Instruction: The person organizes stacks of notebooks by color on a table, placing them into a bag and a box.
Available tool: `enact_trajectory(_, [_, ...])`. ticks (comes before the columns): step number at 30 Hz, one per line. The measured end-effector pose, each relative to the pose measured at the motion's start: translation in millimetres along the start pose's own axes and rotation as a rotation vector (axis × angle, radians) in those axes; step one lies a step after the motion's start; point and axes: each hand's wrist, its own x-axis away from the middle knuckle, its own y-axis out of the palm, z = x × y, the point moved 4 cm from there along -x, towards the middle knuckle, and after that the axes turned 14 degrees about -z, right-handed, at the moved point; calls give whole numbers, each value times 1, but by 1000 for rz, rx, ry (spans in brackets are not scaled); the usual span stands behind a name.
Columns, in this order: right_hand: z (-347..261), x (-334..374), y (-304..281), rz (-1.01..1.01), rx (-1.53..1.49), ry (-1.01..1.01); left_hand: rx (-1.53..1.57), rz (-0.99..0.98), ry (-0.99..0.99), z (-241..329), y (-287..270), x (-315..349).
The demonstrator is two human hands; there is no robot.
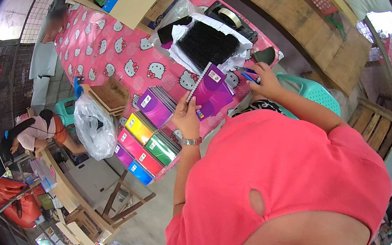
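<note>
Over the near edge of the bench (95,69), my left grip (187,115) pinches the purple notebook (214,95), likely light, bendy and slick-covered, best held by its stiffer coil (199,83) side, while my right grip (267,81) is wrapped around blue-handled pliers (248,74).

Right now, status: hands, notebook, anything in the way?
Left hand gripping purple notebook near one corner. Right hand holding blue-handled tool at its right. Black coils heaped just beyond, not between hands.

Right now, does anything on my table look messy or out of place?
Mainly the black coils: they lie heaped on crumpled white paper, unlike the neatly rowed notebooks. I see nothing spilled.
</note>
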Motion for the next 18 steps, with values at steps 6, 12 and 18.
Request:
enact_trajectory(6, [-124,-11,-27,-125,-226,-419,116,55,52,12,18,-2])
enact_trajectory(12, [-161,-28,-26,-146,-11,-519,-15,103,258,32,15,-8])
enact_trajectory(18, [-165,-34,-10,-356,-351,-362,-114,182,239,29,-1,-2])
